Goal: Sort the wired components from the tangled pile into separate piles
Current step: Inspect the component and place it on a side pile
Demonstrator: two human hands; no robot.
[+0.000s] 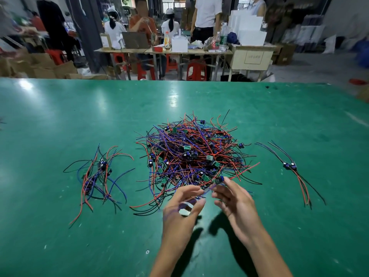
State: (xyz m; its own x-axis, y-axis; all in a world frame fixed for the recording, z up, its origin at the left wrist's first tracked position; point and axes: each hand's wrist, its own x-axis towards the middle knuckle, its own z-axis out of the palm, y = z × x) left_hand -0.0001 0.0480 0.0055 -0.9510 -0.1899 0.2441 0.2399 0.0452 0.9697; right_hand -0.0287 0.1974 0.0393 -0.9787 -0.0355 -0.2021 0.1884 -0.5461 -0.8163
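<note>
Just below the tangled pile (196,154) at centre frame, the right hand (235,204) pinches one wired component (219,179); the left hand (182,210) looks loosely spread, blurred. Draw wires out slowly, avoiding snags.

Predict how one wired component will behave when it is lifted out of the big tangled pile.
Its thin leads look floppy, so they would probably droop from the small board. The tangled pile is densely crossed, so neighbours may snag and drag along. The wired component pinched by the right hand looks light.
</note>
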